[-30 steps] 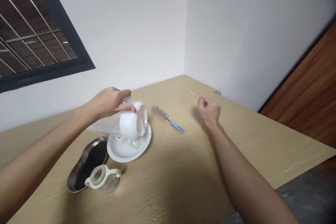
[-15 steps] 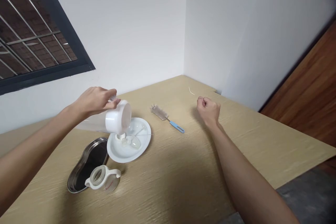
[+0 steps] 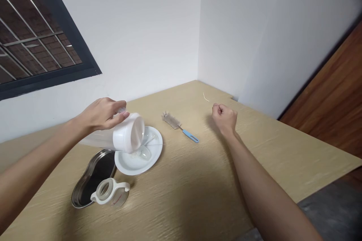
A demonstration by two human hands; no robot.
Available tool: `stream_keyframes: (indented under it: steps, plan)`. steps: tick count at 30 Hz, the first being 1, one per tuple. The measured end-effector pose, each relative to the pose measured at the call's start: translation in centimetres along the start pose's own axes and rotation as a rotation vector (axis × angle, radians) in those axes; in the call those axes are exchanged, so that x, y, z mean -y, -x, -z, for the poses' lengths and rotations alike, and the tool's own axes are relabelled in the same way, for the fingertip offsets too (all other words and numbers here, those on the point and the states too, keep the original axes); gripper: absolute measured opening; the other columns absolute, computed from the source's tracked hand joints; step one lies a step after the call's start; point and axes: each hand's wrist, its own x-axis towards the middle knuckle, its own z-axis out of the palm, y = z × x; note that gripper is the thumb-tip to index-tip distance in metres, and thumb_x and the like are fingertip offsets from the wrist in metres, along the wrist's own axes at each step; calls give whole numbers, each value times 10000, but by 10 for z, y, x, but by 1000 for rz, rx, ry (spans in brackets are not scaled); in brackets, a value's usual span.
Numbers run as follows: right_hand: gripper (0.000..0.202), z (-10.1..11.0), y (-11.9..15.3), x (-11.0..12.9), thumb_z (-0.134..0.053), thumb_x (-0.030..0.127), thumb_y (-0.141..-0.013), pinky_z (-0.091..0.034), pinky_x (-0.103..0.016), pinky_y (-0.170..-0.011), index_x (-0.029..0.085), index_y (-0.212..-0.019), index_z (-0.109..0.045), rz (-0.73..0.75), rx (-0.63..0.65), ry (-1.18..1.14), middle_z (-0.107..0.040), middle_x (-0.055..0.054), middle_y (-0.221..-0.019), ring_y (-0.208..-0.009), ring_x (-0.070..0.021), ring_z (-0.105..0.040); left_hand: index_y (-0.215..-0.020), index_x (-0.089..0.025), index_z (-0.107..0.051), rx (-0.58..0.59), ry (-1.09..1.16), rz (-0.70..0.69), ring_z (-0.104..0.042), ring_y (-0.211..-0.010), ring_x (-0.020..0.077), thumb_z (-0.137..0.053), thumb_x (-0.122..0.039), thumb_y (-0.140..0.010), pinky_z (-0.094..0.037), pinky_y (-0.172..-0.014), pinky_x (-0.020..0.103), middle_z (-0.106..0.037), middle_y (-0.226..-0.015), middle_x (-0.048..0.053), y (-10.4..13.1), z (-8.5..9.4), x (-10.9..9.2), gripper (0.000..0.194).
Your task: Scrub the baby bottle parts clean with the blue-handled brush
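Note:
My left hand point(image 3: 106, 115) is closed round the handle of a translucent plastic pitcher point(image 3: 128, 133) with a white end. The pitcher lies tilted on its side in the air, its white end over the edge of a white plate point(image 3: 128, 165). Small clear and white bottle parts point(image 3: 144, 152) lie on the plate, partly hidden by the pitcher. In front of it stands an open baby bottle point(image 3: 113, 194) with white handles. To the right, my right hand point(image 3: 225, 119) is a fist at the table, with nothing visible in it.
A kidney-shaped metal tray point(image 3: 75, 196) sits behind the bottle, left of the plate. A bottle brush point(image 3: 181, 128) with a blue handle lies mid-table, and a thin bent white piece point(image 3: 206, 97) lies near the back corner. Walls bound the table point(image 3: 175, 180) behind.
The pitcher and my left hand have dropped slightly, with the white end shifting a little right and covering more of the plate's parts. My right hand stays put.

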Motion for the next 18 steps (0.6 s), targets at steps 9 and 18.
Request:
stream_keyframes:
  steps: [9,18]
  plan:
    - [413,1,0,2,-439,377,-902,-227,-305,-586,234,-538,-306,-1,0,7,-318,32,-504,-518,-113,-277,-801,-210,-650,-136,-4,88,-506,-509,177,-414,-675,-953,-332,-550,288,-539,-536,13,-15,-1,-23,544]
    - [403,1,0,3,-439,367,-903,-228,-303,-585,233,-545,-312,-4,11,16,-315,34,-507,-529,-115,-269,-743,-218,-627,-73,-157,119,-511,-539,184,-391,-612,-966,-284,-559,293,-586,-592,44,-7,-2,-3,511]
